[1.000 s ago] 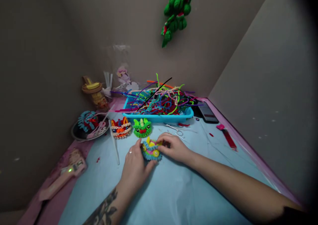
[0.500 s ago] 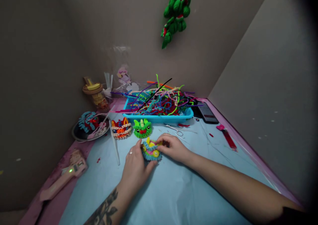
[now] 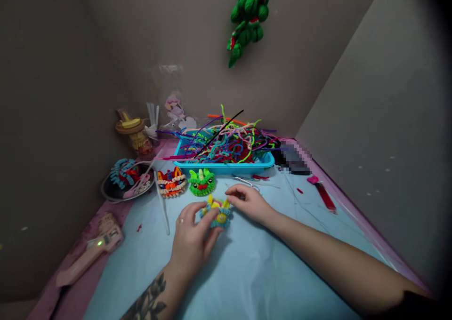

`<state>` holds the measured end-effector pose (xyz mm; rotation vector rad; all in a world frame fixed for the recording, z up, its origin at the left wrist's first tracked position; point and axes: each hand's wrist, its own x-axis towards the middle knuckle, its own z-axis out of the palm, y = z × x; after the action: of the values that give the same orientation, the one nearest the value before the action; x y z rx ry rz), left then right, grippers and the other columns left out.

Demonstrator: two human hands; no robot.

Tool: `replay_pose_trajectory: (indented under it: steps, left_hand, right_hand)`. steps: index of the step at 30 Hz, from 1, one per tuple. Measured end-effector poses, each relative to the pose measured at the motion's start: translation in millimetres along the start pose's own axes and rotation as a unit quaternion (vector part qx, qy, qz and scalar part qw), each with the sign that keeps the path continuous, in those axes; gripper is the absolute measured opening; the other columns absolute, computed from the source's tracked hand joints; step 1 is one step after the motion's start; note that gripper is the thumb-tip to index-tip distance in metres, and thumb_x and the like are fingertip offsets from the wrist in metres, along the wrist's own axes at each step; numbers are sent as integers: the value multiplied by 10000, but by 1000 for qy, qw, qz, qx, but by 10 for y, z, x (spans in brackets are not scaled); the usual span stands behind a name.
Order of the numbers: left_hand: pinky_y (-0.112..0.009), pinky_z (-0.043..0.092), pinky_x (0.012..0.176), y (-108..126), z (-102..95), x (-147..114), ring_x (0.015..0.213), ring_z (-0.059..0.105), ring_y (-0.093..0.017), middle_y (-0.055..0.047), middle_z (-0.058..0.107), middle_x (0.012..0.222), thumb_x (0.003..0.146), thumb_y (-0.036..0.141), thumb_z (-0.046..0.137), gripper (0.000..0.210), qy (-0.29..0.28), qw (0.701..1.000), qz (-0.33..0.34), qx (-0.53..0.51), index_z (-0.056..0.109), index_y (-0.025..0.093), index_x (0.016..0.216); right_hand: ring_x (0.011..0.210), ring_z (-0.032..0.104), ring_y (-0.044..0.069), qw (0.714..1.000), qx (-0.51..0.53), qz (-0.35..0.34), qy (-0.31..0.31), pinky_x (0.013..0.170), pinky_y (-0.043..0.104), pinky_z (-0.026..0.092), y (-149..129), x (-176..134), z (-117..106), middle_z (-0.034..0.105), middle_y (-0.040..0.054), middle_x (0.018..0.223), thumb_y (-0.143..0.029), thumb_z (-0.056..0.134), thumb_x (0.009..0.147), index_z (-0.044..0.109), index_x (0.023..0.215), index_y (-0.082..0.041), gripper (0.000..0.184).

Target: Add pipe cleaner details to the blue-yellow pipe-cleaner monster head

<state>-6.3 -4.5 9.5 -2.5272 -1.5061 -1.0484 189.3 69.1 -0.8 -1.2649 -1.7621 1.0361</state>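
Note:
A small blue, yellow and pink pipe-cleaner lion head (image 3: 223, 219) stands on the light blue table cover in front of me. My left hand (image 3: 192, 233) grips it from the left, with fingers over its top and front and the thumb low beside it. At its upper right, my right hand (image 3: 251, 205) has thumb and forefinger pinched on a yellow ear-like piece. Just behind sit a finished-looking green pipe-cleaner head (image 3: 202, 182) and an orange and cream one (image 3: 171, 183). My left fingers partly cover the blue head's face.
Behind is a blue tray (image 3: 226, 168) heaped with pipe cleaners. Scissors (image 3: 245, 181) lie before it. To the left are a lit pink glue gun (image 3: 93, 254), a white stick (image 3: 163, 209), a metal bowl (image 3: 116, 196) and a lidded cup (image 3: 132, 132). A phone (image 3: 296, 160) lies right.
My left thumb and fingers have shifted up over the front of the blue head. My right fingers have moved slightly up, to the yellow ear-like piece. The view has tilted a little.

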Motion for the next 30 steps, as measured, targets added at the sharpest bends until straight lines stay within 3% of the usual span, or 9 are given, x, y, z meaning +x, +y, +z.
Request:
replay_pose_trajectory:
  steps: [4, 9, 13, 20, 30]
  left_hand:
    - [-485, 399, 931, 88, 19, 11, 1152, 436, -276, -105, 479, 1220, 789, 204, 562, 276, -34, 998, 56, 0, 603, 246, 1059]
    - [-528, 358, 983, 73, 97, 5, 1262, 336, -289, -98, 454, 1286, 811, 163, 512, 314, -75, 997, 35, 7, 587, 260, 1100]
    - [-472, 399, 980, 35, 144, -8, 1282, 331, -260, -92, 441, 1320, 844, 168, 456, 311, -105, 994, 20, -16, 585, 261, 1112]
    - [-422, 420, 978, 4, 167, -15, 1288, 339, -252, -86, 422, 1358, 846, 153, 460, 313, -106, 993, 11, -51, 598, 256, 1106]
    - [-448, 436, 966, 10, 154, 1, 1282, 351, -251, -26, 375, 1404, 823, 159, 488, 321, -132, 989, -26, -56, 607, 277, 1097]
  right_hand:
    - [639, 543, 121, 1000, -4, 0, -14, 599, 221, 422, -6, 16, 5, 616, 4, 682, -228, 543, 744, 623, 749, -156, 107]
    - [602, 521, 110, 1000, -20, 4, -14, 566, 208, 401, -25, 2, 33, 594, -8, 629, -218, 534, 744, 615, 685, -153, 119]
    - [605, 521, 112, 1000, -23, 6, -12, 564, 208, 396, -11, 1, 55, 592, -7, 630, -206, 530, 745, 613, 676, -153, 121]
    - [587, 508, 109, 1000, -24, 17, -8, 553, 203, 389, -12, -9, 73, 579, -12, 601, -206, 527, 736, 608, 649, -151, 131]
    - [554, 487, 102, 999, -23, 27, -3, 536, 202, 377, -24, -22, 85, 555, -20, 564, -217, 523, 730, 582, 607, -150, 152]
